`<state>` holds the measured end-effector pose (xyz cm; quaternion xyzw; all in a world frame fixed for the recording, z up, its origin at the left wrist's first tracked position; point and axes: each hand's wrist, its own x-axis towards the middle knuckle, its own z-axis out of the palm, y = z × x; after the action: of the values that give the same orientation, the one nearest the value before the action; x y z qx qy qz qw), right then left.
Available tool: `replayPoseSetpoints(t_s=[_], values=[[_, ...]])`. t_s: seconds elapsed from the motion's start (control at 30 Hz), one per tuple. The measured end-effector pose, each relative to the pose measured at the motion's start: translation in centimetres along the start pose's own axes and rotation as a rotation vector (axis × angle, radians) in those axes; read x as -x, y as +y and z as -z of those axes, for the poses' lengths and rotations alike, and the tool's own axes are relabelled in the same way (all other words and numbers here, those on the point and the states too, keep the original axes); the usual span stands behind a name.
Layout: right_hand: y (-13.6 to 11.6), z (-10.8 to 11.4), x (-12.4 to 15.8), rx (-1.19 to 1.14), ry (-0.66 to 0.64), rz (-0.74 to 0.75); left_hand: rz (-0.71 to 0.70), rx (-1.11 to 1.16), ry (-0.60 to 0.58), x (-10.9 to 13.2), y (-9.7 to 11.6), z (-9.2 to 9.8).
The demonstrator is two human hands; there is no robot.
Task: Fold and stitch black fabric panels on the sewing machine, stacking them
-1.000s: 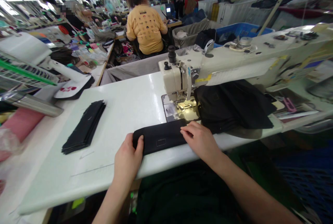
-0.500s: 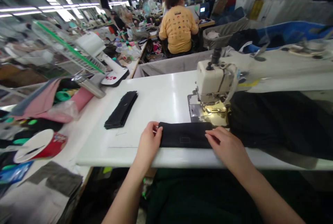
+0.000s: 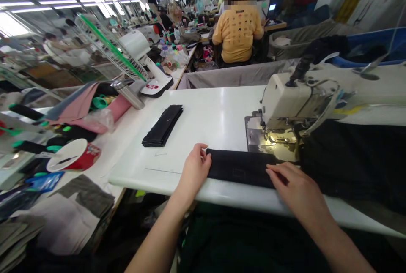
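A flat black fabric piece [image 3: 239, 167] with a small rectangle marked on it lies along the front edge of the white table. My left hand [image 3: 197, 167] pinches its left end. At its right end, my right hand [image 3: 290, 180] grips the edge between thumb and fingers. Just behind the piece is the metal plate of a sewing machine [image 3: 282, 99]. A stack of black fabric strips [image 3: 163, 125] rests on the table to the left, apart from my hands.
Dark cloth [image 3: 355, 154] lies right of the machine. On the left side stand a small fan [image 3: 135, 45], a steel bottle [image 3: 128, 94], a red and white bowl [image 3: 85, 154] and folded grey cloth [image 3: 85, 197]. A person in a yellow shirt [image 3: 237, 32] sits beyond the table.
The camera view has shifted, so the table and machine appear displaced and tilted. Both hands keep hold of the black fabric piece, which lies much as before.
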<state>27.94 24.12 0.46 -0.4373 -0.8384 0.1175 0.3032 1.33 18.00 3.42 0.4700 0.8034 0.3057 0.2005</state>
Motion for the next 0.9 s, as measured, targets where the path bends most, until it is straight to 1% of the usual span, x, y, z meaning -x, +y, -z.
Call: replayPoseSetpoints(t_s=[0.1, 0.13, 0.17, 0.2, 0.23, 0.3, 0.33, 0.37, 0.4, 0.43, 0.5, 0.53, 0.6, 0.67, 0.73, 0.8, 0.87, 0.9], values=[[-0.2, 0.2, -0.2, 0.060, 0.000, 0.016, -0.057, -0.253, 0.024, 0.4, 0.6, -0.3], [-0.2, 0.2, -0.3, 0.085, 0.003, 0.044, -0.115, -0.351, 0.037, 0.5, 0.8, -0.4], [-0.1, 0.3, -0.5, 0.095, -0.003, 0.095, -0.204, -0.434, 0.039, 0.5, 0.8, -0.3], [0.1, 0.2, -0.7, 0.085, -0.020, 0.167, -0.329, -0.494, 0.016, 0.4, 0.7, -0.2], [0.3, 0.2, -0.9, 0.054, -0.049, 0.253, -0.479, -0.528, -0.039, 0.2, 0.5, 0.0], [1.0, 0.1, -1.1, -0.032, -0.126, 0.402, -0.766, -0.544, -0.209, -0.6, -0.1, 0.5], [1.4, 0.0, -1.2, -0.063, -0.160, 0.438, -0.864, -0.535, -0.289, -1.1, -0.4, 0.8], [1.7, 0.0, -1.2, -0.083, -0.183, 0.450, -0.921, -0.522, -0.348, -1.5, -0.5, 1.1], [1.9, 0.1, -1.2, -0.094, -0.198, 0.445, -0.939, -0.507, -0.377, -1.8, -0.5, 1.3], [2.0, 0.2, -1.2, -0.103, -0.207, 0.434, -0.925, -0.494, -0.377, -2.0, -0.1, 1.4], [1.7, 0.5, -1.5, -0.123, -0.210, 0.417, -0.834, -0.497, -0.355, -1.8, 1.3, 1.2], [1.4, 0.7, -1.8, -0.130, -0.210, 0.405, -0.758, -0.525, -0.333, -1.4, 2.3, 0.8], [0.5, 1.1, -2.5, -0.113, -0.217, 0.360, -0.586, -0.607, -0.252, -0.2, 4.4, -0.5], [-0.4, 1.2, -3.1, -0.051, -0.221, 0.319, -0.486, -0.668, -0.143, 1.4, 5.8, -2.3], [-0.7, 1.3, -3.0, 0.005, -0.222, 0.326, -0.491, -0.677, -0.035, 2.6, 5.7, -4.1], [-0.6, 1.4, -2.3, 0.017, -0.223, 0.360, -0.567, -0.645, 0.015, 2.8, 4.5, -5.3], [-0.1, 1.5, -1.3, 0.013, -0.212, 0.369, -0.682, -0.590, -0.005, 1.4, 3.1, -5.6], [0.1, 1.5, -0.7, 0.020, -0.199, 0.362, -0.759, -0.564, -0.047, 0.2, 2.6, -5.4]])
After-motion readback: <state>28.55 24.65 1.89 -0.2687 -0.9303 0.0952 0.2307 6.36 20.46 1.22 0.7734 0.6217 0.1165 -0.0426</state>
